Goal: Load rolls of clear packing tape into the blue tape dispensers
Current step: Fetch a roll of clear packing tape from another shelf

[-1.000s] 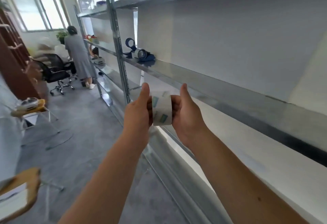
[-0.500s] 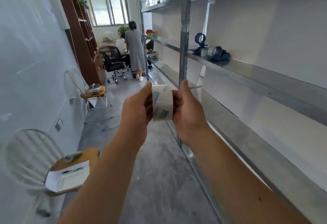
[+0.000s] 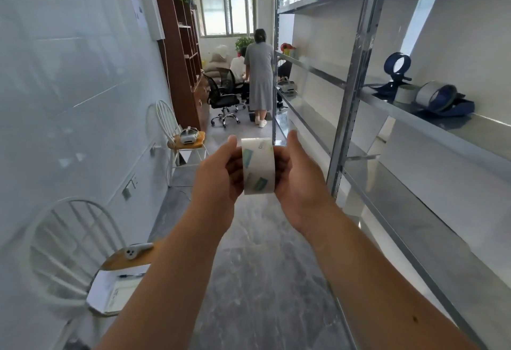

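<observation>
A roll of clear packing tape (image 3: 257, 166) with small green and blue printed marks is held edge-on at chest height over the aisle floor. My left hand (image 3: 218, 172) presses its left side and my right hand (image 3: 297, 178) presses its right side. On the metal shelf (image 3: 387, 106) to the right stands an upright blue tape dispenser (image 3: 396, 72). Beside it lies a second blue dispenser (image 3: 445, 101) with a tape roll on it, and a loose tape roll (image 3: 406, 94) sits between them.
A metal shelving upright (image 3: 351, 95) stands just right of my hands. White chairs (image 3: 177, 134) (image 3: 83, 253) line the left wall, one with a headset, one with a controller and papers. A person in a grey dress (image 3: 259, 76) stands by office chairs (image 3: 224, 98) far down the aisle.
The view has swung left from the shelf to the aisle, so the dispensers now sit at the right. Both hands still hold the tape roll the same way.
</observation>
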